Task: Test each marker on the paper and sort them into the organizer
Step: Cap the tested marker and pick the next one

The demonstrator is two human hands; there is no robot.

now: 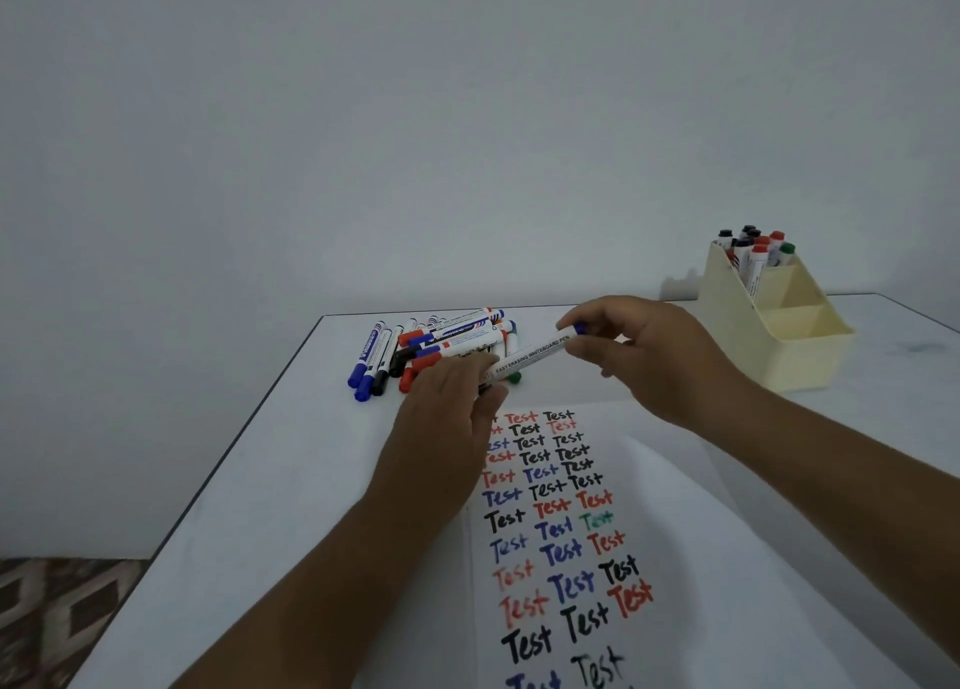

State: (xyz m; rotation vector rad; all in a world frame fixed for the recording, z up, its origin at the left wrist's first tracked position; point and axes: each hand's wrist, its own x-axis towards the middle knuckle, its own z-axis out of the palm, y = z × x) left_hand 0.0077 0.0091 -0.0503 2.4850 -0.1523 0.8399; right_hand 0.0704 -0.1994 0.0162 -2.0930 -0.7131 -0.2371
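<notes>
Above the paper [566, 532], your right hand [654, 355] and left hand [447, 407] both pinch one marker [530, 355], apparently blue-ended.

Marker barrel: the white marker [530, 356] I hold between my left hand [451, 402] and right hand [649, 355] reads "EASY ERASING WHITEBOARD PEN", black capitals along its length.
Paper: the sheet [566, 532] under my arms carries the handwritten word "Test" again and again, in rows, in black, red, blue and once in green.
Pile: the loose markers [441, 345] bear print on their barrels, too small for me to read.
Organizer: markers standing in the organizer [769, 319] show labels, unreadable.
</notes>
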